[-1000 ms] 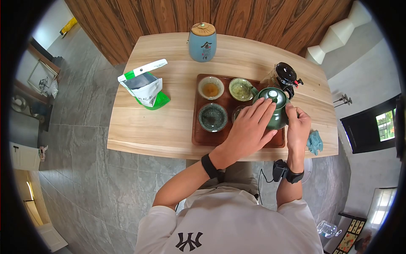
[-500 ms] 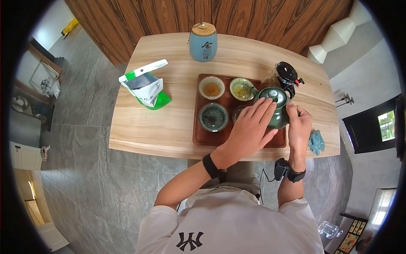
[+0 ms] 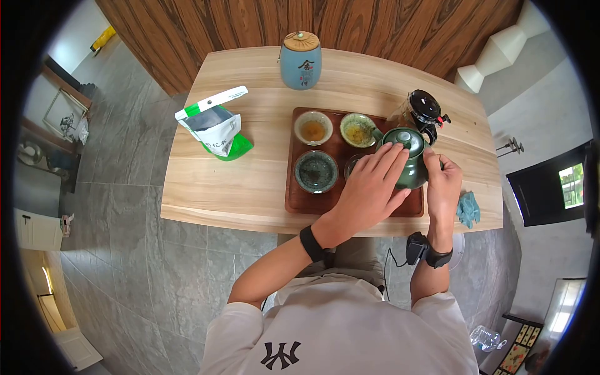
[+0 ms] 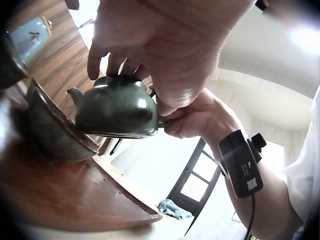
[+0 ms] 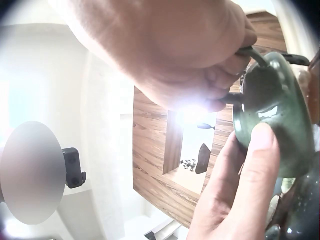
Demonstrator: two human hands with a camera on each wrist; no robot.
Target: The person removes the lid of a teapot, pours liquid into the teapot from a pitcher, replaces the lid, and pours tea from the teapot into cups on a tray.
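A dark green teapot (image 3: 409, 159) hangs just above the right side of a brown wooden tray (image 3: 306, 203). My left hand (image 3: 369, 187) lies over it with straight fingers pressing on the lid. My right hand (image 3: 440, 181) grips the handle from the right. In the left wrist view the teapot (image 4: 115, 107) is off the tray, its spout pointing left over a dark cup (image 4: 50, 132). The right wrist view shows my fingers curled round the handle of the teapot (image 5: 272, 100). A small cup (image 3: 354, 165) sits half hidden under my left hand.
On the tray stand a cup of amber tea (image 3: 312, 129), a cup with leaves (image 3: 357, 130) and a dark cup (image 3: 315, 171). A black-lidded glass pitcher (image 3: 422, 112) stands behind the teapot. A blue canister (image 3: 299, 60), a green-white pouch (image 3: 215, 128) and a blue cloth (image 3: 465, 209) lie on the table.
Both hands keep their hold on the teapot; it has barely shifted.
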